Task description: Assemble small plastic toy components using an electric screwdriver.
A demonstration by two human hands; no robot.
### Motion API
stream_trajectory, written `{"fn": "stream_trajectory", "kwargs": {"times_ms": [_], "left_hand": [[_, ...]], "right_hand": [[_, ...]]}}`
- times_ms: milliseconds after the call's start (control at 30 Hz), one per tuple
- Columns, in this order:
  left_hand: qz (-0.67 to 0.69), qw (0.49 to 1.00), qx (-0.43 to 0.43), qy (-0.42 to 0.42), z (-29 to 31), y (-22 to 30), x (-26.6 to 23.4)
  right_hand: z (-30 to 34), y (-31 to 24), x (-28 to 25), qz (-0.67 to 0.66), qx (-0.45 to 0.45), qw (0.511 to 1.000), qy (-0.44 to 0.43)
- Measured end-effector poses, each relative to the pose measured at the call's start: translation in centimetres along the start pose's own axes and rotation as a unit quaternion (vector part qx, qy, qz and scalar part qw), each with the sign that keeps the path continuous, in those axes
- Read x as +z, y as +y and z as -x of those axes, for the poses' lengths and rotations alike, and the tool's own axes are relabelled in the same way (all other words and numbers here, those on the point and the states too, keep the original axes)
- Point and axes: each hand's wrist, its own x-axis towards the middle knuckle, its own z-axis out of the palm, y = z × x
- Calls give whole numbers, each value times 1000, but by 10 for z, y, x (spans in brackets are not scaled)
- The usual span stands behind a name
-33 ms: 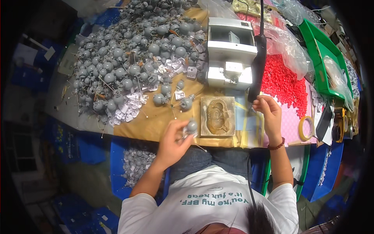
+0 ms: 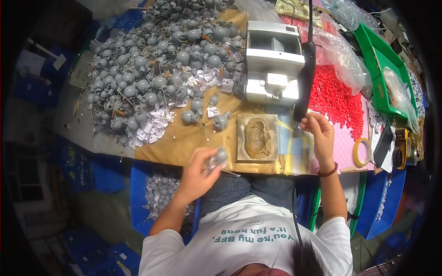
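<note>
My left hand [image 2: 199,171] is closed round a small grey ball-shaped plastic part [image 2: 220,157], above the table's front edge. A thin pale wire end sticks out below it. To its right lies a square block mould [image 2: 257,138] with a rounded brown hollow, nothing sitting in it. My right hand [image 2: 321,133] is raised with thumb and fingers pinched together, at the lower end of a long black tool [image 2: 305,78] hanging from a cord. What the pinch holds, if anything, is too small to make out.
A large heap of grey ball-shaped parts [image 2: 152,83] with wires and white pieces covers the left. Behind the mould stands a white machine [image 2: 274,64]. Red small parts [image 2: 334,99], a tape roll [image 2: 362,152] and a green tray [image 2: 384,87] are at right. Blue bins [image 2: 143,207] stand below.
My left hand has moved a little left and toward me with the grey part, away from the mould. My right hand has hardly moved.
</note>
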Motion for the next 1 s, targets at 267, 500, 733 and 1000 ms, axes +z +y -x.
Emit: {"fn": "stream_trajectory", "kwargs": {"times_ms": [267,500,733,1000], "left_hand": [[-371,924,84,-27,16,28,-91],[-450,873,189,-2,-130,5,-28],[-451,877,155,-54,-152,-17,-32],[-195,951,237,-37,-104,42,15]], "right_hand": [[-34,-6,-42,475,-235,846,48],[-73,11,-56,641,-252,723,55],[-85,8,-61,626,-264,733,37],[-85,2,-64,628,-284,724,39]]}}
